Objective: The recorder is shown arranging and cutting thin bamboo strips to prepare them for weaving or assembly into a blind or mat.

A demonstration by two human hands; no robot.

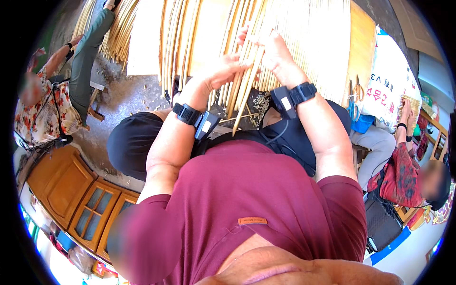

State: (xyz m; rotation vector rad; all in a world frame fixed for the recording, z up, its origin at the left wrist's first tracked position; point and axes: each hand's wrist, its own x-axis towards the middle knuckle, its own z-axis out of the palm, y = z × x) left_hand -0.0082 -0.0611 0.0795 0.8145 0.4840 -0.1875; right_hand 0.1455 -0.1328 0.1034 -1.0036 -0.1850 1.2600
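Between my hands is a small group of thin straw-coloured stalks (pixel 243 102), one of them slanting down toward my waist. My left hand (pixel 223 73) lies across the stalks from the left, its thumb side over them and fingertips showing past their other edge. My right hand (pixel 278 54) grips them farther up, with fingertips coming out on the left side. How many stalks each hand holds is hard to make out. Beyond and beneath the hands, many similar stalks (pixel 308 52) lie in rows on a pale wooden board (pixel 363 31).
Loose stalks (pixel 176 42) lie at the board's left. Short cut pieces (pixel 260 102) litter the floor below it. Scissors (pixel 355 92) and a printed white sack (pixel 392 71) are at right. One person (pixel 52 104) sits left, another (pixel 403 166) right. Wooden cabinets (pixel 71 185) stand lower left.
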